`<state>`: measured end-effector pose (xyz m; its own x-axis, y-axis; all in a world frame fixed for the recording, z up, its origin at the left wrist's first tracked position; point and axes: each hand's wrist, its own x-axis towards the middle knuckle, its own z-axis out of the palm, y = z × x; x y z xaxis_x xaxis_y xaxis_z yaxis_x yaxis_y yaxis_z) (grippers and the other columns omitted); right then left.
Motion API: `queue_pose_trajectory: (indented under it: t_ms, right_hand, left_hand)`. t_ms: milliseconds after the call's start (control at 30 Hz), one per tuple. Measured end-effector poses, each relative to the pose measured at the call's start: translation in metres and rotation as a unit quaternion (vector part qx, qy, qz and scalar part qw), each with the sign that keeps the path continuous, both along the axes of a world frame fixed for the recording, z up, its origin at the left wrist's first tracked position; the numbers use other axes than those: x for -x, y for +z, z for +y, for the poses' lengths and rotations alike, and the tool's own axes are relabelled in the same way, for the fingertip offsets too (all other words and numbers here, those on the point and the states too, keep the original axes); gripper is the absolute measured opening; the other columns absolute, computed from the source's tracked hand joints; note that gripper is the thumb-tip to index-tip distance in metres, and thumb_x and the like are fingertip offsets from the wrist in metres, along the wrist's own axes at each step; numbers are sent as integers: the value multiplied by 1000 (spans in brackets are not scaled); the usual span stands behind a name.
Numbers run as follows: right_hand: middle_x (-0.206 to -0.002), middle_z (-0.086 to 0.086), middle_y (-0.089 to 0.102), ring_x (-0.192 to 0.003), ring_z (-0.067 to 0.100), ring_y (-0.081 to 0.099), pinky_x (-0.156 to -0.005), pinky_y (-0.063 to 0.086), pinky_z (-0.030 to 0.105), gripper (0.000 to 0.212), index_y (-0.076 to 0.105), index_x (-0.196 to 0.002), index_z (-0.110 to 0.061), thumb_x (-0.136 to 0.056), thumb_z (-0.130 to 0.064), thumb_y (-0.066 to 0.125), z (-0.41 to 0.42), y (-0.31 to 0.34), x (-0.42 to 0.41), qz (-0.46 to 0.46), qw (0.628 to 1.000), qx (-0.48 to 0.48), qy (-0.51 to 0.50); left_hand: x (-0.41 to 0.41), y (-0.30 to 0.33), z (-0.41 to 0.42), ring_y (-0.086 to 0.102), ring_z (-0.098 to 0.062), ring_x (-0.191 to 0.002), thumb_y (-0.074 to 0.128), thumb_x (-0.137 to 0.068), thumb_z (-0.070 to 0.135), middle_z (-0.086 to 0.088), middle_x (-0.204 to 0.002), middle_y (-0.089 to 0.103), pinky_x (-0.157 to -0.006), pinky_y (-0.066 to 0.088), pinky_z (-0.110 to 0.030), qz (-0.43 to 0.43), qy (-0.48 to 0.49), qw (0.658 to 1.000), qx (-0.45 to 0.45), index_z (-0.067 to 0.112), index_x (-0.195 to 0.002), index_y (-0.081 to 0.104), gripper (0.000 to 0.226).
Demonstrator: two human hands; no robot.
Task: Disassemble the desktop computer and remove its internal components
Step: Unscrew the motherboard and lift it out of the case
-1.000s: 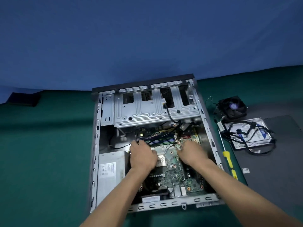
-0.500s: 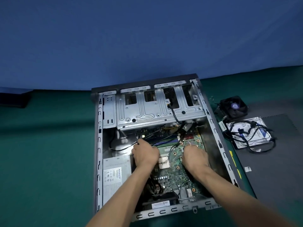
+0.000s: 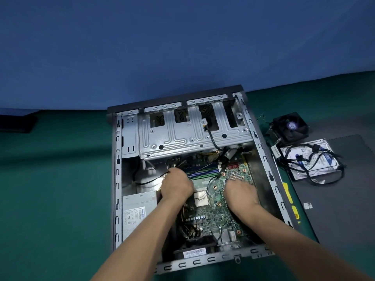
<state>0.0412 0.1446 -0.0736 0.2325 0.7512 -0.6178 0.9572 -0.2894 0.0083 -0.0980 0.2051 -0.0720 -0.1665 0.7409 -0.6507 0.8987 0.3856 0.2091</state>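
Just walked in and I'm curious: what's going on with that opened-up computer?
A person is taking apart a desktop computer case lying open on a green table. Both hands are down inside it on the green motherboard: the left hand at its left edge near the cables, the right hand at its right side. A cooling fan and a hard drive with loose cables already lie outside, to the right.

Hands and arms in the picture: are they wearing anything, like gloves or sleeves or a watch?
No. The left hand and right hand are bare, with no gloves and no rings that show. Both forearms are bare as far as the picture's bottom edge: no sleeves, watch or wristband in sight.
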Motion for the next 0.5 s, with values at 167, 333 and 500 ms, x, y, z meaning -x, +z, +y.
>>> queue_pose_trajectory:
  t_ms: [167, 333, 500]
  right_hand:
    - [-80, -1, 63, -69, 14, 61, -56, 44, 21, 14, 64, -96, -10, -93, -5, 52, 2, -7, -6, 34, 999, 14, -32]
    - [-72, 0, 62, -61, 10, 61, -49, 47, 18, 13, 62, -84, -13, -93, -9, 54, 1, -10, -11, 73, 993, 2, -91]
    - [-70, 0, 61, -59, 10, 60, -53, 49, 19, 12, 60, -80, -15, -92, -12, 56, 1, -10, -11, 86, 990, -12, -109]
  left_hand:
    - [-6, 1, 18, 59, -29, -98, 49, -89, 18, -13, -112, 59, -82, 49, -34, 3, 6, 998, 68, -5, -128, 44, 46]
    - [0, 1, 17, 57, -31, -105, 49, -89, 15, -17, -115, 58, -84, 47, -34, 5, -3, 998, 66, -4, -114, 51, 31]
    - [11, 7, 23, 59, -30, -93, 46, -87, 6, -15, -103, 62, -72, 45, -31, -17, -4, 998, 53, 3, -86, 53, 8]
